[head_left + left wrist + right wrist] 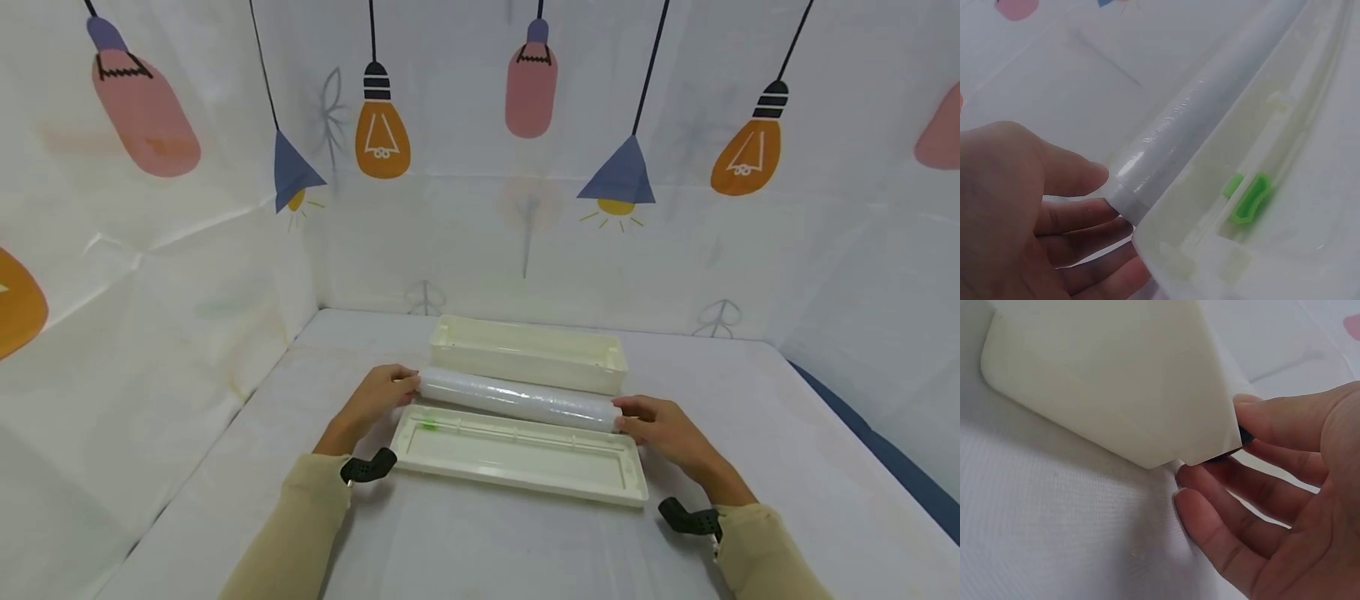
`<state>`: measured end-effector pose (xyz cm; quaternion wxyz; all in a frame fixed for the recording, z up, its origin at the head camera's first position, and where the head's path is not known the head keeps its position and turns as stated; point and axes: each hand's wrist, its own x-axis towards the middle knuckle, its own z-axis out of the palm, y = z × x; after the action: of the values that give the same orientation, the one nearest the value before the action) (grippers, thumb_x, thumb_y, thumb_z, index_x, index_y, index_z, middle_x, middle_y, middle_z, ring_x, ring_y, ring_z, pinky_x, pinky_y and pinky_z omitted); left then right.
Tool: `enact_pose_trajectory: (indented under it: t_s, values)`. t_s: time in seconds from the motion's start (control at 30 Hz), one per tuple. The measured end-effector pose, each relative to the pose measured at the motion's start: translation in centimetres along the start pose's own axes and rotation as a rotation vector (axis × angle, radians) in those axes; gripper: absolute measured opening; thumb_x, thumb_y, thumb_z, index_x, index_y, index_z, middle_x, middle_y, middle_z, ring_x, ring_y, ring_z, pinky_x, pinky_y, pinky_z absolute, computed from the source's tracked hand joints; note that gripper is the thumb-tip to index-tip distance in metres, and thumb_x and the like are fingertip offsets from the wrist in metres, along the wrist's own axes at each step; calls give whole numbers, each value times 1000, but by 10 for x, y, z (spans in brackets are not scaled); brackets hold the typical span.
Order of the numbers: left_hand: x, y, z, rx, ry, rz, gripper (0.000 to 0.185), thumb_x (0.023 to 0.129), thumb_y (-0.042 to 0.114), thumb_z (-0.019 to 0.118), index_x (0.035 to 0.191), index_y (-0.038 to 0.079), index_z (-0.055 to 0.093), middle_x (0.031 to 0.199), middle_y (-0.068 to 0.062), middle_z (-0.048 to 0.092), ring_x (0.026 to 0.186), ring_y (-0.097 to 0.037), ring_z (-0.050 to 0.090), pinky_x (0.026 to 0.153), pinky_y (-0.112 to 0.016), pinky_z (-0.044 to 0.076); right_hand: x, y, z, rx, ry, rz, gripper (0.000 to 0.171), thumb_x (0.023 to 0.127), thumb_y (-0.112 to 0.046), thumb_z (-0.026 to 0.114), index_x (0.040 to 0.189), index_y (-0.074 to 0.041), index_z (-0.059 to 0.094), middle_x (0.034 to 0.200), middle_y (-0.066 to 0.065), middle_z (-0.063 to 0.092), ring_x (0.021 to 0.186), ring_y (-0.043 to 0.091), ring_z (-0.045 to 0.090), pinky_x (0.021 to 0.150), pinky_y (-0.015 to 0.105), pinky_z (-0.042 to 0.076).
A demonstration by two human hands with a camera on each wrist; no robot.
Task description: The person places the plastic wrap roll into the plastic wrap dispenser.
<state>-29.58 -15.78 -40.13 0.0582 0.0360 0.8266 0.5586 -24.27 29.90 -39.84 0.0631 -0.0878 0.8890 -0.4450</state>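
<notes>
1. Watching over the feeds, I've got the shiny white roll point(517, 399) lengthwise between a deep cream box point(525, 367) on the far side and a shallow tray point(517, 463) on the near side. Can't tell if it rests on the table point(480, 554) or sits slightly off it.

2. My left hand point(378, 392) pinches the roll's left end — thumb on top, fingers curled in at the end. The right hand point(663, 425) grips the other end in the head view, but on the right wrist cam the tray blocks most of it, so I can't tell how deep that hold goes.

3. To handle it well, I'd go for light, matched pressure at both ends and wrists level. The surface looks slick, so tilting it could probably let one end slide out.

4. Main nuisance is the tray: its long edge runs just beside the roll, with my left fingertips right by a corner. Straight up seems safer than dragging. The box's near wall crowds the other side too.

5. Also around: a small green piece point(1252, 200) in the tray, black wrist mounts point(369, 465) by both sleeves point(296, 521), and a lamp-print sheet point(465, 233) behind everything.
</notes>
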Motion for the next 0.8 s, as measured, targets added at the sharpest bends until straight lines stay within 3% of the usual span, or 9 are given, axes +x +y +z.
enact_pose_trajectory:
  t_s: [0.27, 0.43, 0.63, 0.8]
  values:
    - [2, 4, 5, -25, 38, 14, 37, 99, 19, 62, 125, -7, 61, 134, -20, 59, 110, -33, 66, 96, -43, 52, 2, 5, -4, 73, 81, -57, 57, 100, -36, 64, 142, 0, 52, 137, 21, 56, 113, 30, 62, 92, 39, 54]
    - [0, 3, 4, -38, 44, 35, 36, 98, 21, 65, 122, -6, 61, 123, -18, 64, 108, -33, 65, 96, -44, 51, 4, 5, -3, 149, 151, -85, 59, 99, -35, 65, 142, 2, 50, 138, 25, 55, 110, 32, 64, 87, 36, 57]
    - [-1, 2, 4, -50, 52, 70, 33, 97, 22, 68, 117, -3, 62, 111, -13, 66, 104, -27, 64, 96, -45, 50, 4, 4, 2, 258, 175, -96, 58, 99, -29, 67, 141, 6, 48, 135, 29, 55, 101, 30, 69, 83, 36, 59]
    - [1, 6, 9, -114, 45, 132, 31, 97, 19, 68, 115, -5, 61, 109, -17, 66, 105, -31, 66, 99, -49, 49, 2, 2, -2, 262, 203, -113, 55, 99, -27, 66, 139, 8, 50, 131, 30, 57, 99, 31, 70, 83, 39, 59]
